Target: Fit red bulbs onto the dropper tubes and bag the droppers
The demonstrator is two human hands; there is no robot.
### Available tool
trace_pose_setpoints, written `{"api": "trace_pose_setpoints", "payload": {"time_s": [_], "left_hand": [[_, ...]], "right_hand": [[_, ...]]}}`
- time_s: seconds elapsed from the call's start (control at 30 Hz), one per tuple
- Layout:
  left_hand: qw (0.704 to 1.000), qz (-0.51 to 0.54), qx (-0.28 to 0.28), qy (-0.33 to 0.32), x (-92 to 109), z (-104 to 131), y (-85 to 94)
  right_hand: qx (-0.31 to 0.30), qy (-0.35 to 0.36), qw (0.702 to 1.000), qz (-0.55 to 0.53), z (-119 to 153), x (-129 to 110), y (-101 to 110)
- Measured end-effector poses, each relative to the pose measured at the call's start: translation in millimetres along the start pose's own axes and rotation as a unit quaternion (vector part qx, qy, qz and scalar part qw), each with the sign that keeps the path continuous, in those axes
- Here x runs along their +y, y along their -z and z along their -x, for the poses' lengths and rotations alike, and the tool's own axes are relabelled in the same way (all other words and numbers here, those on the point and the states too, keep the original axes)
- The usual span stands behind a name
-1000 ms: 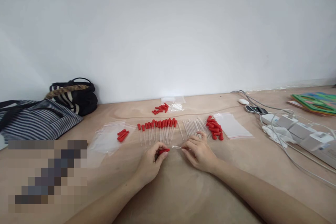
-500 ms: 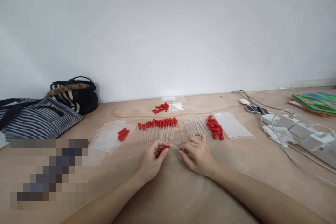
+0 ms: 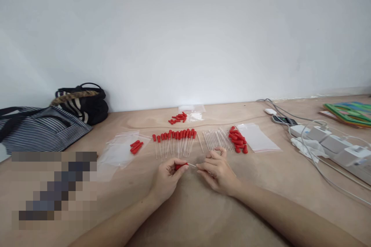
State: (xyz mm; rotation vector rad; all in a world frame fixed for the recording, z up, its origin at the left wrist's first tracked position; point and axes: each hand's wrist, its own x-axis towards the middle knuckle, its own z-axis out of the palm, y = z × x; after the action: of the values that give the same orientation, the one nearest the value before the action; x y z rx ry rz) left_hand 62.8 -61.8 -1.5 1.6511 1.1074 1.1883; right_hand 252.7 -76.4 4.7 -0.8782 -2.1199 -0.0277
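Note:
My left hand [image 3: 168,175] pinches a red rubber dropper bulb [image 3: 181,166], its open end facing right. Gripped between the thumb and fingers of my right hand [image 3: 217,171] is a thin glass dropper tube [image 3: 191,165]. The tube's left end meets the mouth of the bulb; how deep it sits inside cannot be made out. Just beyond my hands lies a row of droppers [image 3: 181,135] with red bulbs on them. Bare glass tubes [image 3: 216,139] lie to the right of that row, and beside them is a pile of loose red bulbs [image 3: 237,141].
Clear plastic bags lie at left [image 3: 118,148], right [image 3: 257,137] and back [image 3: 199,108]. Small red bulbs rest near the left [image 3: 136,146] and back bags [image 3: 177,118]. Striped bags [image 3: 49,127] stand at left; a power strip with chargers [image 3: 333,144] and cables is at right.
The glass tube has come into line with the bulb, and its end now touches the bulb's mouth. My right hand has shifted slightly left toward my left hand.

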Motion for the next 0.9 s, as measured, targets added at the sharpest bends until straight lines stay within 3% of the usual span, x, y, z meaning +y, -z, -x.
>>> {"api": "trace_pose_setpoints", "payload": {"time_s": [0.43,0.63,0.9], "left_hand": [[0.998,0.012,-0.058,-0.009,-3.6,4.8,0.6],[0.997,-0.023,-0.071,-0.018,-7.3,3.7,-1.0],[0.982,-0.149,-0.104,-0.052,-3.6,0.3,6.9]], "right_hand": [[0.001,0.064,0.997,0.051,-2.2,4.7,7.7],[-0.013,0.052,0.997,0.054,-1.8,3.7,6.7],[-0.058,0.005,0.998,0.038,-2.5,7.0,6.1]]}}
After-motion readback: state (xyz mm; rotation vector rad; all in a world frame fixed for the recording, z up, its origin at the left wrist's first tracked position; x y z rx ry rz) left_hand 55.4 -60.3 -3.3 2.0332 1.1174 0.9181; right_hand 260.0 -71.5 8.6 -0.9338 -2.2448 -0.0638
